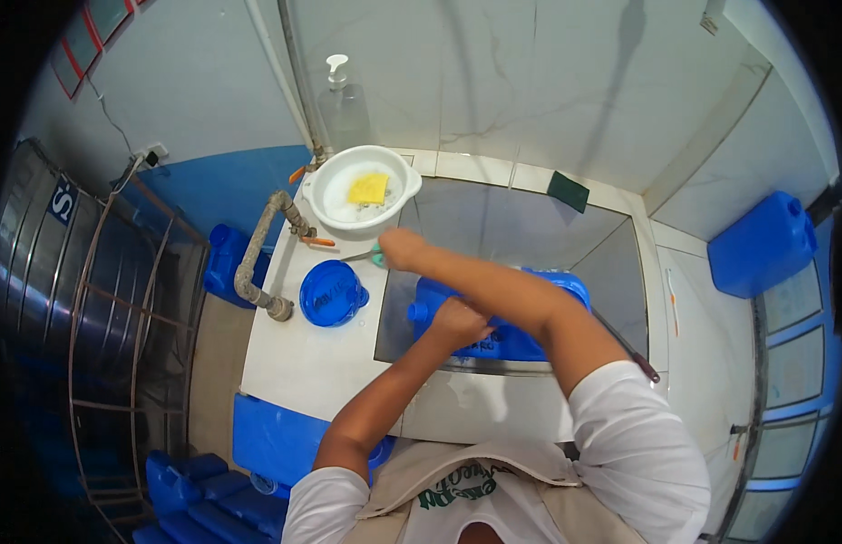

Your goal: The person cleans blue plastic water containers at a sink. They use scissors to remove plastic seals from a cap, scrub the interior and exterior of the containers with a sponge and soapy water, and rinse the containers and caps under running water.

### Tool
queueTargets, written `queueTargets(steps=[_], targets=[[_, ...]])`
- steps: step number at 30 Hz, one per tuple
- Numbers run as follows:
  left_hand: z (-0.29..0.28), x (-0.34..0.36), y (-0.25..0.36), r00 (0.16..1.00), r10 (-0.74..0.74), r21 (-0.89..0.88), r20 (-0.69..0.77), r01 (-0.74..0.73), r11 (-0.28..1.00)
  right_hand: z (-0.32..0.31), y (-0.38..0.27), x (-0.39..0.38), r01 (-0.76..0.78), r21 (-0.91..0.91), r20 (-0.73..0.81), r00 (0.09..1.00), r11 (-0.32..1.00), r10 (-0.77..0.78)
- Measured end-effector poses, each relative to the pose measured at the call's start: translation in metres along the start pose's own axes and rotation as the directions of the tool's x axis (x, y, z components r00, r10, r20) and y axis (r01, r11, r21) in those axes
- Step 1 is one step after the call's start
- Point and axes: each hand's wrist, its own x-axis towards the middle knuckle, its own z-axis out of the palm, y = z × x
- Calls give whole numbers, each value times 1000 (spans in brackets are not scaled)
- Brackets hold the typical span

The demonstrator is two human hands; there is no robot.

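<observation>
Nearest the camera, along the lower edge: a beige apron [552,467] over a white shirt, short sleeves, bare forearms reaching forward to a grey sink [611,240] set in a white counter [335,363]. In the sink, straight ahead of the chest: a blue jerrycan [516,344], long axis running roughly left to right, neck at the left end. On top of it, close to that neck, the left hand [459,324], touching, fingers bent inward; impossible to tell whether closed round a handle or only pressing.

Farther forward and to the left, above the sink's left rim: the right hand [403,248], closed in a fist on a thin tool [355,257] with a grey blade and a teal-green part at the fist, tip pointing left. Right forearm [493,286] slanting across over the jerrycan and hiding part of it; left hand the nearer to the jerrycan, right hand apart from its neck.

On the counter to the left: a white bowl [348,223] of suds with a yellow sponge [368,189]; on the near side of it, close to the blade tip, a round blue container [330,304]. Behind the bowl, a clear pump bottle [346,116]. At the sink's far right corner, a dark green scouring pad [568,191].
</observation>
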Motion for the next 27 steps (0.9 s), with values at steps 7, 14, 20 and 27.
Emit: queueTargets(steps=[7, 14, 20, 27], targets=[[9, -17, -2, 991, 124, 214, -49, -111, 970, -114, 150, -73, -617, 724, 507, 779, 309, 369], [-65, -26, 25, 982, 74, 264, -176, -25, 964, -118, 205, -70, -630, 734, 472, 743, 255, 475], [-170, -42, 52, 933, -61, 236, -355, 152, 960, -128, 214, -127, -614, 102, 202, 783, 783, 588], [-251, -90, -1, 793, -200, -24, -576, 228, 973, -157, 224, -288, -339, 12, -135, 932, 941, 338]])
